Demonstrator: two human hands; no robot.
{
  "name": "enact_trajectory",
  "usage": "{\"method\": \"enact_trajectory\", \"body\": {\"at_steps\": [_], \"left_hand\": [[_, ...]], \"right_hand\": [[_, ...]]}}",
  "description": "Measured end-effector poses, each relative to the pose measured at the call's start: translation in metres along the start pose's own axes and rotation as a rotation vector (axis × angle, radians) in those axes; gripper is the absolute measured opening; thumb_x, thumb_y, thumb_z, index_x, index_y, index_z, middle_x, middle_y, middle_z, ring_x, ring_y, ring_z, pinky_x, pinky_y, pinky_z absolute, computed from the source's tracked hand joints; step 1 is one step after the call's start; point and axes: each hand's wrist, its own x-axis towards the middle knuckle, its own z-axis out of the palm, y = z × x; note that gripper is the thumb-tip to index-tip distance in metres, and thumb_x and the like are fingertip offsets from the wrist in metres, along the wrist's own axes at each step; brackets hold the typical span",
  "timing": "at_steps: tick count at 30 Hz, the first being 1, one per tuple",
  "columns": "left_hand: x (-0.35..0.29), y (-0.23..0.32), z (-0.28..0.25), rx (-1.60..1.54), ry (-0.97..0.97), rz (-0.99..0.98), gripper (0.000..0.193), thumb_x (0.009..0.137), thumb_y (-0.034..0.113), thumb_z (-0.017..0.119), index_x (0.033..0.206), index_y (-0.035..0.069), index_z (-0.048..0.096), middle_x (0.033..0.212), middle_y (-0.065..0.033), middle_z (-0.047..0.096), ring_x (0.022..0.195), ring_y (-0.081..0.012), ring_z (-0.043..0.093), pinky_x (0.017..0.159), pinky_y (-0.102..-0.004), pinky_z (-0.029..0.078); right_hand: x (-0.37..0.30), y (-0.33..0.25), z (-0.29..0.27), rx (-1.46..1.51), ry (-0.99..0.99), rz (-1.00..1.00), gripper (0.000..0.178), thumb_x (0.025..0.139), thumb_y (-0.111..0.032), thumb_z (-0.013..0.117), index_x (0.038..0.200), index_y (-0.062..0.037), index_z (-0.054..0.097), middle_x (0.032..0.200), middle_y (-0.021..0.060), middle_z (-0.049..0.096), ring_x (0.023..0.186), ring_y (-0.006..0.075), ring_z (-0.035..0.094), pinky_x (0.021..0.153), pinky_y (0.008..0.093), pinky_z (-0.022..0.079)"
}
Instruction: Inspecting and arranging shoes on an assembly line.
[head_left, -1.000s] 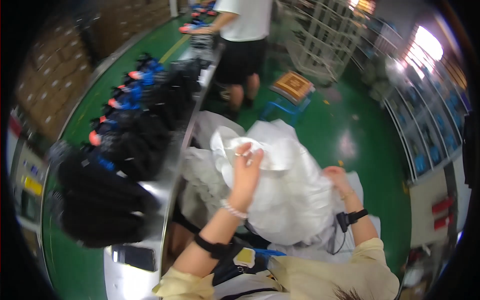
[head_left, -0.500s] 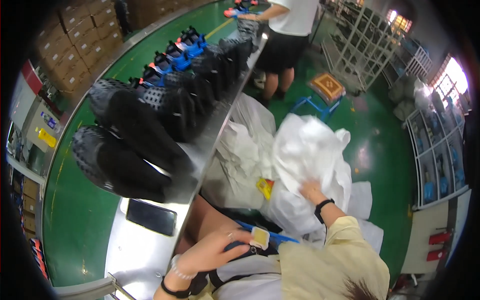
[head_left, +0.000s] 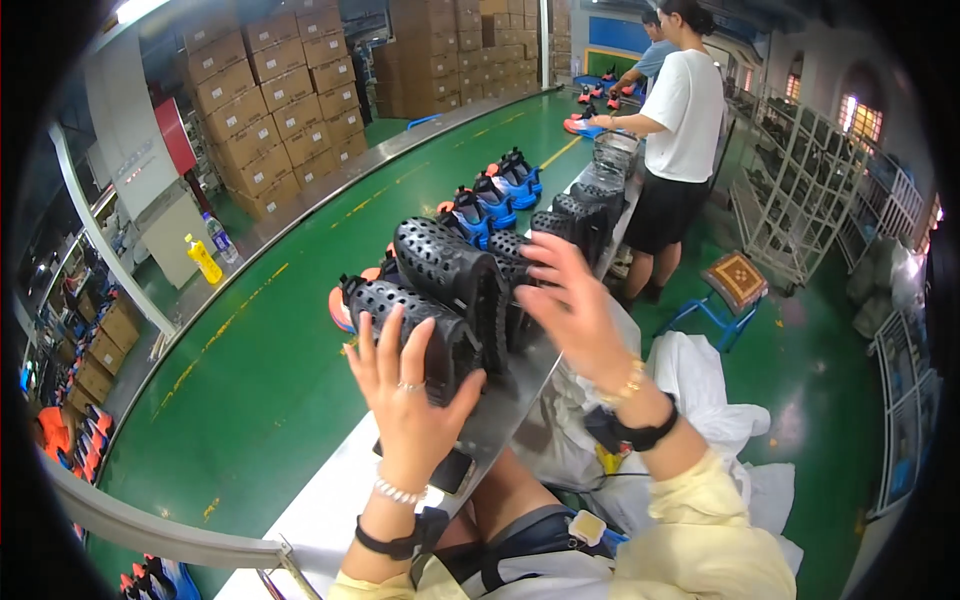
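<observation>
Far left: yellow bottle [head_left: 203,258] beyond the green belt [head_left: 260,350]. Metal bench [head_left: 320,510] runs up toward the right. Left hand [head_left: 405,405] spread wide, curved over the near black clog [head_left: 448,335]; contact cannot be told, nothing clasped. Clog is perforated, on the bench, sole facing right. Second black clog [head_left: 448,265] just beyond it. Both look light, moulded, springy, hardly fragile; smooth uppers may slip. Best hold, I judge: around upper and treaded sole together. Right hand [head_left: 575,305], fingers parted, beside the second clog, holding nothing visible; touch uncertain. Rightward: white sacks [head_left: 690,375].
</observation>
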Motion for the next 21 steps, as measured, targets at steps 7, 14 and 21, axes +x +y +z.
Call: {"method": "enact_trajectory", "body": {"at_steps": [7,14,21], "left_hand": [[0.001,-0.027,0.038,-0.187,0.234,-0.161,0.068,0.079,0.015,0.074,0.139,0.006,0.043,0.148,-0.0171,0.039,0.142,-0.0476,0.02,0.112,-0.061,0.019],[-0.008,-0.037,0.076,-0.12,0.437,-0.056,0.065,0.077,0.013,0.075,0.135,0.007,0.046,0.144,-0.016,0.045,0.141,-0.0455,0.027,0.112,-0.0579,0.023],[-0.005,-0.047,0.074,-0.207,0.379,-0.087,0.066,0.076,0.01,0.074,0.136,0.008,0.044,0.146,-0.0157,0.042,0.142,-0.0449,0.026,0.114,-0.0574,0.02]], "right_hand": [[0.059,0.002,0.068,-0.378,0.0,-0.157,0.075,0.073,-0.044,0.08,0.129,-0.0048,0.049,0.107,0.023,0.067,0.102,0.0403,0.064,0.088,0.0437,0.051],[0.072,0.025,0.075,-0.235,-0.034,0.035,0.073,0.068,-0.046,0.084,0.121,-0.0037,0.057,0.099,0.0232,0.069,0.093,0.036,0.069,0.083,0.0403,0.053],[0.092,0.009,0.053,0.047,0.058,-0.057,0.061,0.073,-0.033,0.084,0.118,-0.0016,0.057,0.094,0.0118,0.069,0.084,0.0153,0.066,0.077,0.0299,0.053]]}}
